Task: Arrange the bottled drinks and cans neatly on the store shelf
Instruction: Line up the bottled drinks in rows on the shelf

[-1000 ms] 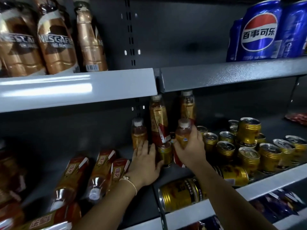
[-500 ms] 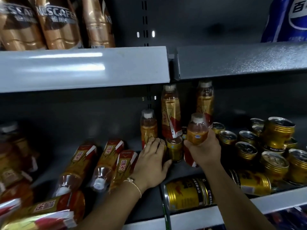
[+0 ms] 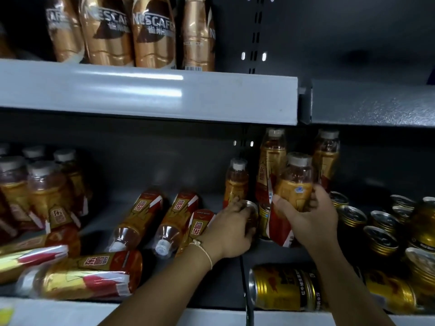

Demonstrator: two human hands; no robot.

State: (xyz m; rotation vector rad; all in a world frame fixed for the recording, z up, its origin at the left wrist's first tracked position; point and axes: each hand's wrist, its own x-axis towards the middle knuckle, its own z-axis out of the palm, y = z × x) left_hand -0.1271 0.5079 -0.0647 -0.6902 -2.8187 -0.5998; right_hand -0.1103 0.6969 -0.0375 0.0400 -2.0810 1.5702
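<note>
Grey metal shelving (image 3: 150, 95) is seen against a dark back panel, with brown coffee bottles (image 3: 153, 31) ranged on the upper level. On the lower shelf, a small gold can (image 3: 250, 216) is gripped from the side by the left hand (image 3: 231, 231), fingers curled round it. Just beside it, an amber bottle (image 3: 295, 182) is held upright in the curled fingers of the right hand (image 3: 310, 220). Behind both hands three more bottles (image 3: 236, 182) are stood upright. Fallen bottles (image 3: 138, 217) are strewn left of the left hand. Upright cans (image 3: 381, 238) are crowded right of the right hand, and a toppled can (image 3: 282, 289) is lain beneath that forearm.
</note>
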